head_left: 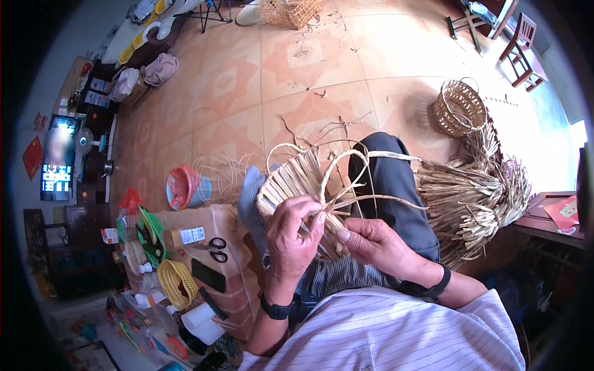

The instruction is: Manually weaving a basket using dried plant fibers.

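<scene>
A partly woven basket (291,185) of pale dried plant strands rests over my lap, with a curved handle (339,161) and several loose ends sticking out. My left hand (291,232) pinches strands near the base of that handle, thumb and forefinger together. My right hand (371,244) grips the basket's woven part just right of the left, thumb pressed on the strands. The exact strand between my fingertips is too small to make out.
A bundle of dried strands (458,204) lies right, below a round basket (458,111). On the left stand a lined bin (182,185) and a cloth-covered surface (216,229) holding scissors (218,250), a phone (209,277) and a yellow basket (176,275). A red-brown desk (544,229) is far right.
</scene>
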`<state>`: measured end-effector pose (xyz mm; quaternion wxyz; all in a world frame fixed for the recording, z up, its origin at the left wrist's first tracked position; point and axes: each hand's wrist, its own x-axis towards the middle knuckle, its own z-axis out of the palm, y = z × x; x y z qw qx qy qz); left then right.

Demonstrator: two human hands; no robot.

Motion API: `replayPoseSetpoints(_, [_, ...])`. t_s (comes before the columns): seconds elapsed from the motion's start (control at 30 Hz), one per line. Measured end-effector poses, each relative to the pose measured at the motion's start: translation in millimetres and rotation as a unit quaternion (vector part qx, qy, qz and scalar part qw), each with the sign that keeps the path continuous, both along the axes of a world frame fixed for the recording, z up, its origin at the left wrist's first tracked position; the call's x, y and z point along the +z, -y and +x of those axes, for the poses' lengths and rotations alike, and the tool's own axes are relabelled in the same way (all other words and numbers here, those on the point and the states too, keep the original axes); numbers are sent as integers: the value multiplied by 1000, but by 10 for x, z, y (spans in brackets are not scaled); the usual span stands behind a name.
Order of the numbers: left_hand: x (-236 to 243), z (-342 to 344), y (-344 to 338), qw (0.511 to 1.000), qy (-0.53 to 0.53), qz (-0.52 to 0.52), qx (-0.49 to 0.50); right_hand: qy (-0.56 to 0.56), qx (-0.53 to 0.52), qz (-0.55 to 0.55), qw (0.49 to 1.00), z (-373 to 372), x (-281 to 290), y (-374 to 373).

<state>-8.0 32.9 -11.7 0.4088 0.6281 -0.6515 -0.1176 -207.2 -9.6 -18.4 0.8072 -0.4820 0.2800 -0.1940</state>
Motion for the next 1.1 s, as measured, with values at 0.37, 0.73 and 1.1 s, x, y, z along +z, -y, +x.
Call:
replayPoseSetpoints(0.37, [15,29,9,1000,-16,-10,-21,120,23,242,963,-9,152,253])
replayPoseSetpoints(0.73, [-18,-37,-16,996,-72,15,41,157,-28,278,947,79,314,417])
replayPoseSetpoints(1.1, [159,29,40,982,-127,140,14,179,-39,248,951,17,295,588])
